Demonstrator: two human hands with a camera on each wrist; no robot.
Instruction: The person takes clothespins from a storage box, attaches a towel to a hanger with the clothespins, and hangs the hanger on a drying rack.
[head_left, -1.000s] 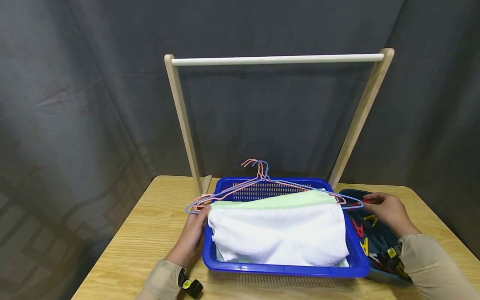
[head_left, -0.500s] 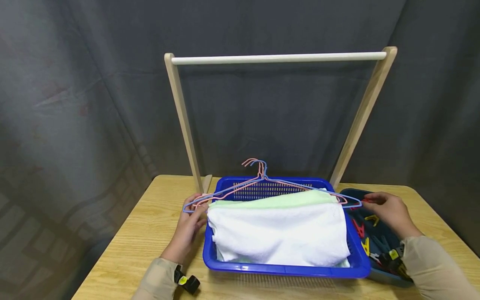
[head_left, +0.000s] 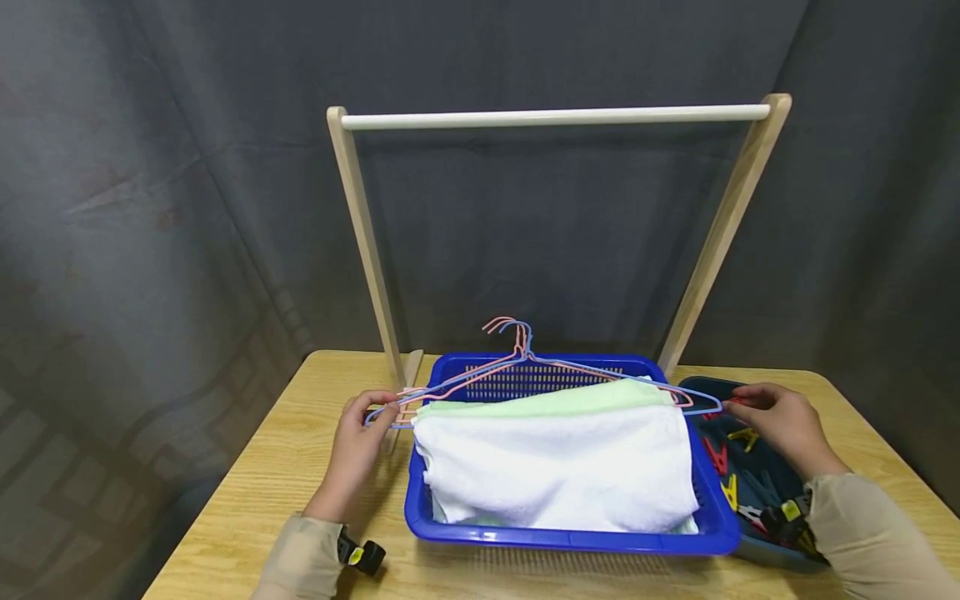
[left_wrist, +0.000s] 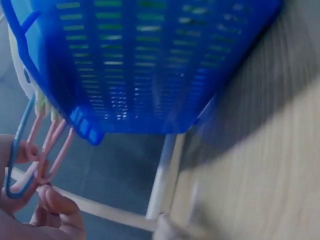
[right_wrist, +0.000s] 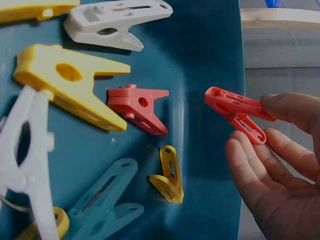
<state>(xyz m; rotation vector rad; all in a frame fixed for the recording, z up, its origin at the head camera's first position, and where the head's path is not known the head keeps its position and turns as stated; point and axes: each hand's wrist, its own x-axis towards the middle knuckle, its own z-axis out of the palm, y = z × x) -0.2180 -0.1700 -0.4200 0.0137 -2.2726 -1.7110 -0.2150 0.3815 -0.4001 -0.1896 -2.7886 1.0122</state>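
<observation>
"While a red clip (right_wrist: 232, 107) is held by the right hand (head_left: 783, 425), how is it placed against the fingers?"

"At the fingertips, well out from the palm. It is pinched by its two legs: the upper one is pressed from above, the lower one is met from below. Its nose is pointed away from the hand, towards the inside of a teal bin (right_wrist: 210, 172), in which more clips (right_wrist: 85, 92) are strewn."

"And what is grasped on the other side?"

"By the bent fingers of the left hand (head_left: 352, 446), the left ends of the blue and pink hangers (head_left: 528, 356) are gripped. In the head view, the blue one's right end is seen just beside the right fingertips."

"What is found around them?"

"Below the hooks, a white towel (head_left: 555, 467) and a pale green towel (head_left: 555, 404) are laid in a blue basket (head_left: 577, 540). It is carried by the wooden tabletop (head_left: 262, 467), and a rack (head_left: 562, 118) is stood behind."
</observation>
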